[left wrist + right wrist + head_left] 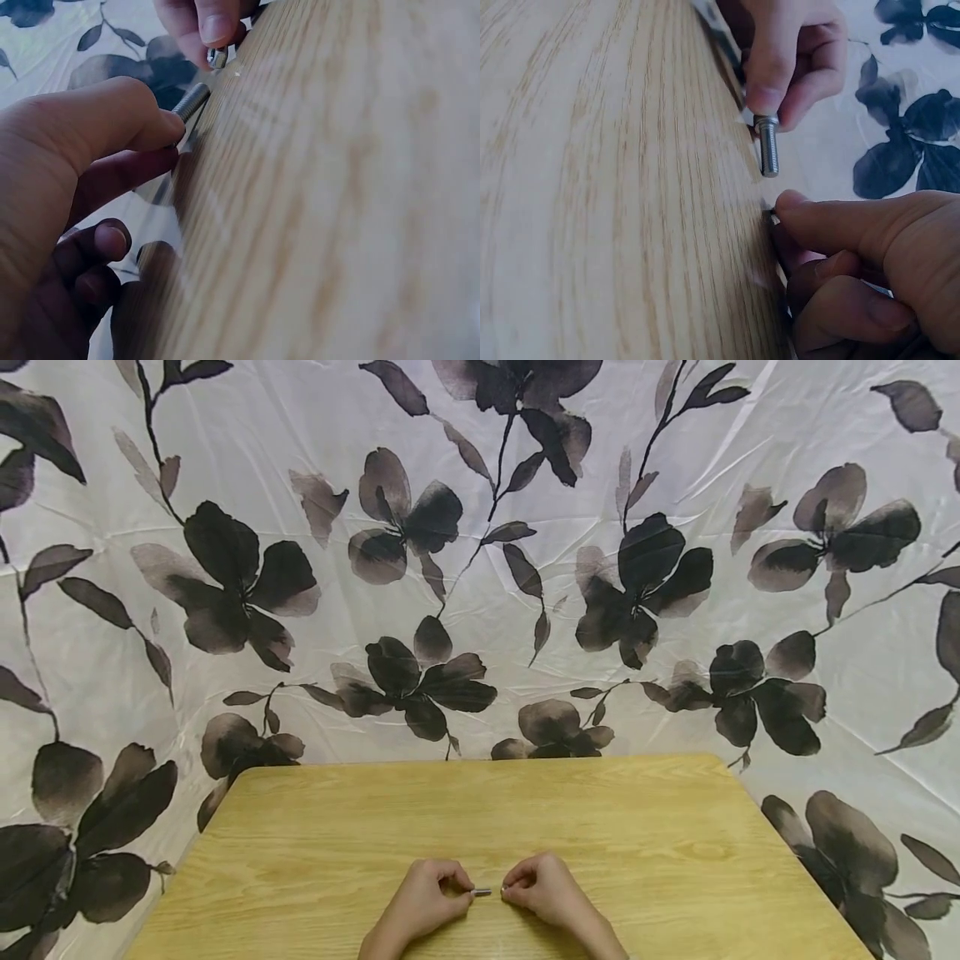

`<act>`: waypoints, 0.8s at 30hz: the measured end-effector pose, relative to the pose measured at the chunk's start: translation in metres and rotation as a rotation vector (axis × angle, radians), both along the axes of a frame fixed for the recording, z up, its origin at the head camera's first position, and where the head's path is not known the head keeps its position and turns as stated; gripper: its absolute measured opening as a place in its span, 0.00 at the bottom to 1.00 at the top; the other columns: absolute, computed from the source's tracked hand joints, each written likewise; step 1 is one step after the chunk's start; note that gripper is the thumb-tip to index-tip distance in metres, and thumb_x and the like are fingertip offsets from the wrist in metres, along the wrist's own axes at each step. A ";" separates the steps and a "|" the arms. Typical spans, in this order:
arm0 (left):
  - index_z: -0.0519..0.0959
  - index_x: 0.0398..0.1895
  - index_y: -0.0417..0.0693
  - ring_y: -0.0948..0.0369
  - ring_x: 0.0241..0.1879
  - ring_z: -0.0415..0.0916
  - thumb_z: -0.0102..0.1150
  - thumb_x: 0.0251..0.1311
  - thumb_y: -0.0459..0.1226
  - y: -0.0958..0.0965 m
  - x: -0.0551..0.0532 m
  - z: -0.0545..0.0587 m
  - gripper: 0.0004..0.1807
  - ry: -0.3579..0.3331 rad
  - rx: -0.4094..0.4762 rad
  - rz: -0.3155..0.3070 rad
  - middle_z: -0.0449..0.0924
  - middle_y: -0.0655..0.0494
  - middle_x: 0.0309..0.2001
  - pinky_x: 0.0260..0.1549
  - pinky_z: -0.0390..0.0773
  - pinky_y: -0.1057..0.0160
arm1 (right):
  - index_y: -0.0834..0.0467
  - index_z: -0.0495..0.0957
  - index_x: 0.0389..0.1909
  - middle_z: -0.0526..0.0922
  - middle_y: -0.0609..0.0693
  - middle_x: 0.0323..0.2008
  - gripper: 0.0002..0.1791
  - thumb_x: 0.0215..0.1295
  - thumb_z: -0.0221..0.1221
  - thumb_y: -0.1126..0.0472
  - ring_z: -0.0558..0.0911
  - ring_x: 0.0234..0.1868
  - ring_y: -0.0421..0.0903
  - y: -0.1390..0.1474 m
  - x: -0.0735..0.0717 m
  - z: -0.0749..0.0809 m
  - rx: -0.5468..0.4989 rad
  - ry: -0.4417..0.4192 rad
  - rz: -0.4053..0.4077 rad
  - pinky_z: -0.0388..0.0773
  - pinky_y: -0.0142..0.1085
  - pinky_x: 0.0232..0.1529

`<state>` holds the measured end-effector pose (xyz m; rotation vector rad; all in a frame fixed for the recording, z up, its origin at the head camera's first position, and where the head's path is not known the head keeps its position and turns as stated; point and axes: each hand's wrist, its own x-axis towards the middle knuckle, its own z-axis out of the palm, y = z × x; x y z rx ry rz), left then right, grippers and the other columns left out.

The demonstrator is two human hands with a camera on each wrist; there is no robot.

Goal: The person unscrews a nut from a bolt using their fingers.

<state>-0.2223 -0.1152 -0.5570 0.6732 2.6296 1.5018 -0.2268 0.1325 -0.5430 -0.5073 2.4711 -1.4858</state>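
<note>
A threaded metal bolt [482, 892] is pinched at its head end between the thumb and forefinger of my left hand [429, 896], its bare threaded end pointing right. Facing it across a narrow gap, my right hand [550, 891] pinches a small shiny metal nut [217, 58] between thumb and fingertip. The right wrist view has the bolt's threaded shank [769, 154] sticking out past the left thumb, while the nut is mostly hidden by the right fingers there. Both hands are low over the near middle of the wooden table.
The light wood-grain tabletop [480, 810] spreads beyond and to both sides of the hands. A white cloth [540, 635] printed with dark flowers hangs behind the table and along its sides.
</note>
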 end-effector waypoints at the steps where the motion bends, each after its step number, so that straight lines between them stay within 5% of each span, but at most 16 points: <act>1: 0.88 0.30 0.48 0.73 0.22 0.64 0.73 0.55 0.34 0.000 0.000 0.000 0.02 -0.007 -0.001 -0.005 0.85 0.68 0.30 0.22 0.67 0.73 | 0.60 0.89 0.34 0.86 0.45 0.27 0.04 0.62 0.71 0.63 0.79 0.26 0.35 0.000 0.001 0.000 0.001 -0.005 0.000 0.76 0.26 0.27; 10: 0.87 0.31 0.56 0.73 0.20 0.63 0.73 0.57 0.34 0.005 -0.004 -0.001 0.05 -0.014 -0.017 -0.015 0.82 0.68 0.28 0.20 0.67 0.72 | 0.60 0.89 0.34 0.86 0.45 0.28 0.04 0.62 0.71 0.63 0.79 0.27 0.35 0.003 -0.002 -0.002 0.027 0.015 -0.015 0.76 0.26 0.26; 19: 0.88 0.34 0.53 0.73 0.20 0.67 0.73 0.57 0.38 0.005 -0.005 -0.002 0.04 -0.031 -0.007 -0.001 0.83 0.65 0.28 0.19 0.70 0.72 | 0.63 0.87 0.38 0.84 0.47 0.26 0.07 0.65 0.69 0.63 0.75 0.18 0.37 0.010 -0.004 0.000 -0.009 -0.061 0.015 0.71 0.25 0.16; 24: 0.87 0.43 0.50 0.68 0.27 0.74 0.72 0.61 0.47 -0.015 -0.012 0.007 0.13 0.020 -0.044 0.081 0.87 0.61 0.38 0.27 0.76 0.69 | 0.64 0.85 0.45 0.86 0.49 0.33 0.12 0.69 0.66 0.59 0.82 0.29 0.40 0.036 -0.022 0.009 0.077 0.078 -0.022 0.79 0.30 0.27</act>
